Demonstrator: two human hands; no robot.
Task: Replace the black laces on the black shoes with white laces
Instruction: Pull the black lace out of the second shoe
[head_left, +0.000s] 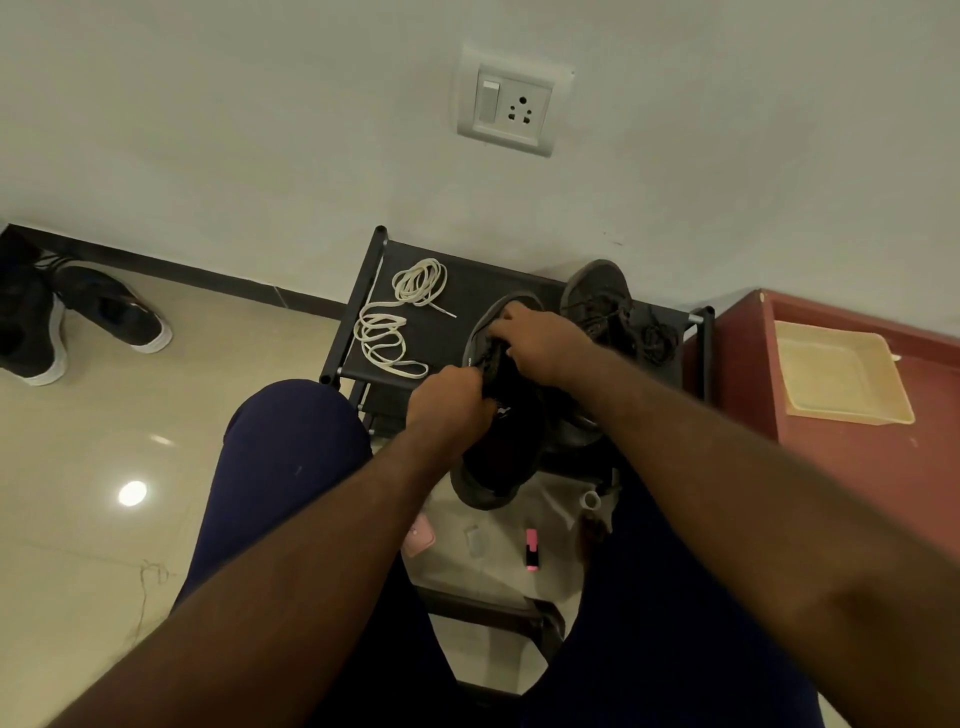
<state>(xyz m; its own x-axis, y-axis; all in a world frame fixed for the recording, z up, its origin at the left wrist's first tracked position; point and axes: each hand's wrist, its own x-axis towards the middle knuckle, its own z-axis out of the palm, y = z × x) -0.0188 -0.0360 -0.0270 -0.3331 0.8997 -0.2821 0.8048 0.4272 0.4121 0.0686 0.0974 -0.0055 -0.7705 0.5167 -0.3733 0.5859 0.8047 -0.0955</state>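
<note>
Pale wall fills the upper half of the frame, with a white switch-and-socket plate (505, 100) upper centre and a dark skirting strip running down to glossy beige floor tiles (104, 467) at left. At centre, a low black fabric-topped shoe rack (457, 317) stands against the wall, its right post just beside a red-brown cabinet (852, 457) that carries a shallow yellow plastic tray (841, 371). Two coiled white flat laces (400, 322) lie on the rack's left half, with bare black fabric around them. A black lace-up shoe (498, 441) hangs over the rack's near edge at centre frame, heel toward the person. The left hand (449, 397) is clenched on the shoe's left side at the lacing; the right hand (537, 338) pinches at the upper eyelets. Whether either holds a lace I cannot tell. A second black shoe (597, 301) lies by the rack's back right corner with loose black lace (657, 338) beside it. Another dark pair with white soles (67, 322) sits at far left, open floor between
</note>
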